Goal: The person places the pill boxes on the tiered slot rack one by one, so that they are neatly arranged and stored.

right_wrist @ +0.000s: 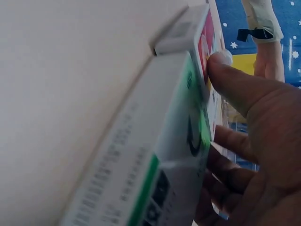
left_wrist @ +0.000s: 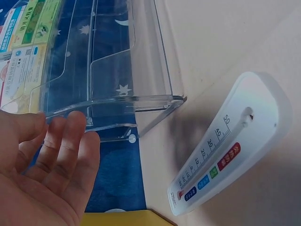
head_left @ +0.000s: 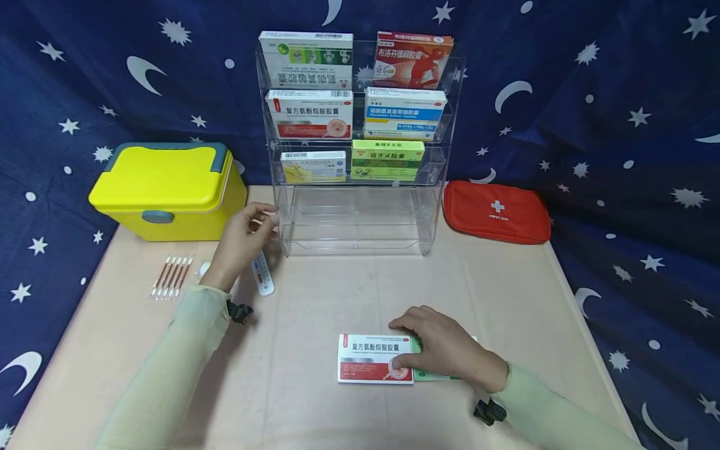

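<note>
My left hand is at the left side of a clear acrylic display rack, fingertips right at its edge. In the left wrist view its fingers are loosely bent. Just below that hand lies a white thermometer with a printed scale. My right hand reaches over two medicine boxes lying end to end. Its thumb rests on the red-and-white box, while its other fingers spread past the far edge. The green-and-white box is partly hidden under this hand.
Medicine boxes fill the rack's upper three tiers, among them a light green box and a red box. A yellow lidded case stands at left, with cotton swabs before it. A red first aid pouch lies right of the rack.
</note>
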`<action>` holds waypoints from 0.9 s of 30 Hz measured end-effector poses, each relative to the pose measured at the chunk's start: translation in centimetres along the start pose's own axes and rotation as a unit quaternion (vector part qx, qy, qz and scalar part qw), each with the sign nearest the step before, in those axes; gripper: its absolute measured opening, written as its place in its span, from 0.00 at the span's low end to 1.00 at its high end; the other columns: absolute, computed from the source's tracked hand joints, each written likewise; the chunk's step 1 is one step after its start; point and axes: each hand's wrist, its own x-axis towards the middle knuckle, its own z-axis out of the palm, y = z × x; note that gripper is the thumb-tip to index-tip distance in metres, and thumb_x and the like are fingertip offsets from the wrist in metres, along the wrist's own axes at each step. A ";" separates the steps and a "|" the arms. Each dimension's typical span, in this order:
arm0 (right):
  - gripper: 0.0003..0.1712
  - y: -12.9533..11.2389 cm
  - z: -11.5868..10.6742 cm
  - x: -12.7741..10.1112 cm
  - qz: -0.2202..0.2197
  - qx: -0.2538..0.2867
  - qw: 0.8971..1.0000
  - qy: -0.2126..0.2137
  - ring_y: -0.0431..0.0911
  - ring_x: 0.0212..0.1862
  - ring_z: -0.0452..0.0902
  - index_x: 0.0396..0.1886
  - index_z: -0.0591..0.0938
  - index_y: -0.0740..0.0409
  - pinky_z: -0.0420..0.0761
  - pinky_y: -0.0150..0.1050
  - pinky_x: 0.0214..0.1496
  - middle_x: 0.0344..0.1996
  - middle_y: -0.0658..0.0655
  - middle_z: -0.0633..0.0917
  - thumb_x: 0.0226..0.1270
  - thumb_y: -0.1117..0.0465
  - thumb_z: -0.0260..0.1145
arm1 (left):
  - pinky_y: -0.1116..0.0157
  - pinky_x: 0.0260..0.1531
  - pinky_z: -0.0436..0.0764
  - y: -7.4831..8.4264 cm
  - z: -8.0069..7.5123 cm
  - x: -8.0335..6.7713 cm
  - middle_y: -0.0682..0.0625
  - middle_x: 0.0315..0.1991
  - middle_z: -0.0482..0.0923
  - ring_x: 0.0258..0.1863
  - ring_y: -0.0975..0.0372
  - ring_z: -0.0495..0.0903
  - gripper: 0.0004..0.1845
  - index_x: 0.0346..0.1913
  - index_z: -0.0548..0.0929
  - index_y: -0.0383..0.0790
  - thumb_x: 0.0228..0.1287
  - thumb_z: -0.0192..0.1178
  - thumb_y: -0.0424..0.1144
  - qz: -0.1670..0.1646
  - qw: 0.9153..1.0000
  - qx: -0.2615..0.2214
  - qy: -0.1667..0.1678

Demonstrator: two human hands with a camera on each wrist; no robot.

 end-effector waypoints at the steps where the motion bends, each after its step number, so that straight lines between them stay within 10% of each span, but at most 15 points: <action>1: 0.36 0.0 0.2 -0.2 0.003 -0.004 1.000 0.007 0.33 0.42 0.72 0.55 0.86 0.47 0.76 0.36 0.41 0.41 0.36 0.80 0.49 0.36 0.81 | 0.47 0.44 0.83 0.0 0.0 0.0 0.43 0.45 0.79 0.40 0.48 0.86 0.16 0.61 0.78 0.40 0.78 0.57 0.43 0.000 1.000 -0.002 0.000; 27: 0.24 0.2 0.6 0.0 0.020 0.087 0.990 0.113 0.41 0.38 0.75 0.54 0.82 0.39 0.77 0.33 0.35 0.47 0.33 0.77 0.59 0.52 0.80 | 0.48 0.42 0.83 -0.2 0.0 0.0 0.44 0.44 0.79 0.38 0.50 0.86 0.16 0.61 0.78 0.41 0.78 0.57 0.43 0.006 1.000 -0.004 -0.002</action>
